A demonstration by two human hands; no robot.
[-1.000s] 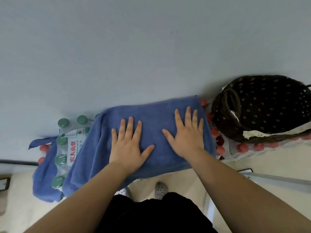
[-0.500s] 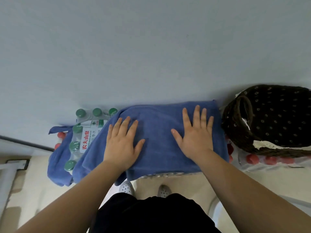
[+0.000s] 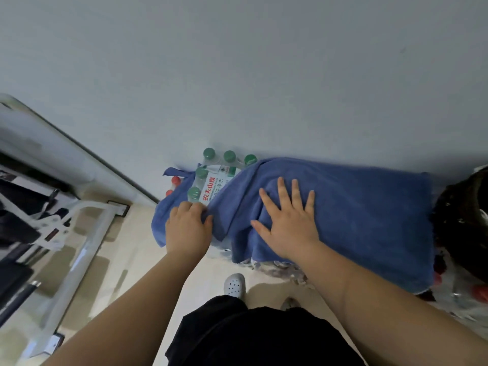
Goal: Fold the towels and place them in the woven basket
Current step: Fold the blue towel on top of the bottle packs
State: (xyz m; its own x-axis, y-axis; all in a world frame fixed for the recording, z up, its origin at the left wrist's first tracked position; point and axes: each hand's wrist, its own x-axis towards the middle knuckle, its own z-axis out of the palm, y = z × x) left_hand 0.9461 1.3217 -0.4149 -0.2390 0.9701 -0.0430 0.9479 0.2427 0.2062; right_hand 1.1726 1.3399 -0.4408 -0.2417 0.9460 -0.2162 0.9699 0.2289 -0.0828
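Blue towel [image 3: 356,212] draped over a bottle pack [image 3: 211,180], both hands on it.
It spreads beyond the right hand's [image 3: 287,220] flat, splayed fingers toward the dark woven basket [image 3: 464,217]; green bottle caps stand just past the left hand [image 3: 188,228], whose curled fingers grip the towel's hanging end.

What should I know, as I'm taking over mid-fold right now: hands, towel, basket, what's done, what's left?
Left hand grips the left end of the towel beside the bottles.
Right hand presses flat on its middle.
Towel lies draped over the bottle packs; basket stands at its right end, mostly out of frame.
Done: towel laid out.
Left: fold it, put it in the basket.
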